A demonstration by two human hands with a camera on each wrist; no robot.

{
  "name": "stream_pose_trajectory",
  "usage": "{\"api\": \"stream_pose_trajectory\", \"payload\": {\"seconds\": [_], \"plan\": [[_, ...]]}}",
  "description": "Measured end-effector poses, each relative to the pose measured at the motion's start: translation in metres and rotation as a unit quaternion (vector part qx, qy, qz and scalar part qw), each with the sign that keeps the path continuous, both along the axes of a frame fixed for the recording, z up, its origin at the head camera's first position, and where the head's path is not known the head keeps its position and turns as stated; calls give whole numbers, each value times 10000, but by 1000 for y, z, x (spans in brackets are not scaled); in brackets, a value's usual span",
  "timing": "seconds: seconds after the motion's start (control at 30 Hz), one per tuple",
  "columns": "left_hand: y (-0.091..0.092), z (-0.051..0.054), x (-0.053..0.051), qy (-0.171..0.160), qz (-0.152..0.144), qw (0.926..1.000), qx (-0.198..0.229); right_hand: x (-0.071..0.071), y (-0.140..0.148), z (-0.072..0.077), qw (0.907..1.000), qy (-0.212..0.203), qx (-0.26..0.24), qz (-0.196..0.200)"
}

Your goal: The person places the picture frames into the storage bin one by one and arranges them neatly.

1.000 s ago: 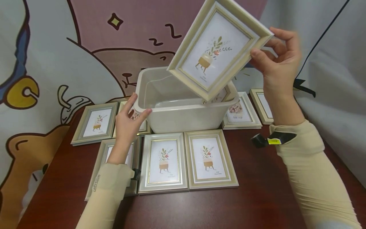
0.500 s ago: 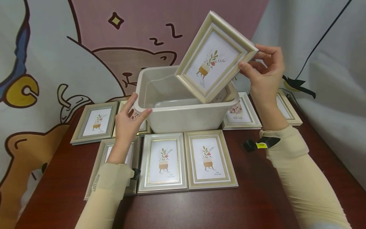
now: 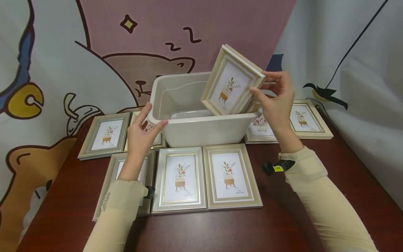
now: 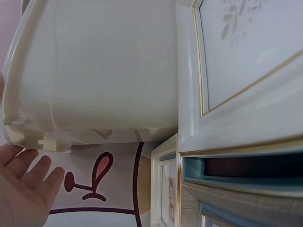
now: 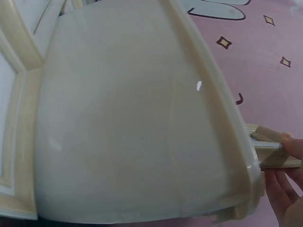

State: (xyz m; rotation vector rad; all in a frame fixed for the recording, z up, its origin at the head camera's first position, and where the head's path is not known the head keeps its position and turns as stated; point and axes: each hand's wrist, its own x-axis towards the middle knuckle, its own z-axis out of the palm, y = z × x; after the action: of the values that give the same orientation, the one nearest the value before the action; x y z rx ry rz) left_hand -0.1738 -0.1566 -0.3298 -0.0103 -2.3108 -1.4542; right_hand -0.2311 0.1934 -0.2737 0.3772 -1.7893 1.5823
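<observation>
My right hand (image 3: 278,99) pinches a cream picture frame (image 3: 231,87) by its right corner, thumb on the front and fingers behind. Tilted, the frame has its lower corner down inside the white plastic bin (image 3: 207,131), near the right end. A potted-plant print shows in it. Only its corner and part of the hand appear in the right wrist view. My left hand (image 3: 141,134) touches the bin's left front corner, thumb and fingers spread along the rim. The left wrist view has those fingers (image 4: 40,177) nearly straight beside the rim.
Picture frames lie around the bin: a silver one (image 3: 180,178) and a beige one (image 3: 232,176) in front, several at left, such as a grey-green one (image 3: 92,136), and two at right, including a cream one (image 3: 318,127). A patterned wall (image 3: 157,31) rises behind.
My right hand has brought the picture frame down and to the left, from above the bin to partly inside it. My left hand has stayed at the bin's corner.
</observation>
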Motion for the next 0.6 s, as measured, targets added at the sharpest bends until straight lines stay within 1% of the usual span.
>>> {"api": "stream_pose_trajectory", "payload": {"seconds": [0.1, 0.17, 0.33, 0.37, 0.43, 0.53, 0.6], "plan": [[0, 0, 0, 8, -15, 10000, 5, 2, -1, -6, 9988, -106, 427, -218], [0, 0, 0, 9, -14, 10000, -4, 4, -1, -9, 9969, -104, 705, -344], [0, 0, 0, 13, 10, 10000, -12, 6, -3, -16, 9911, 212, 1205, -517], [0, 0, 0, 8, 9, 10000, -7, 6, -3, -17, 9890, 276, 1319, -610], [0, 0, 0, -7, 13, 10000, 13, 8, -4, -20, 9818, 436, 1648, -835], [0, 0, 0, -18, 5, 10000, 39, 10, -5, -22, 9732, 526, 1905, -1179], [0, 0, 0, -20, 3, 10000, 47, 11, -5, -23, 9679, 586, 2068, -1304]]}}
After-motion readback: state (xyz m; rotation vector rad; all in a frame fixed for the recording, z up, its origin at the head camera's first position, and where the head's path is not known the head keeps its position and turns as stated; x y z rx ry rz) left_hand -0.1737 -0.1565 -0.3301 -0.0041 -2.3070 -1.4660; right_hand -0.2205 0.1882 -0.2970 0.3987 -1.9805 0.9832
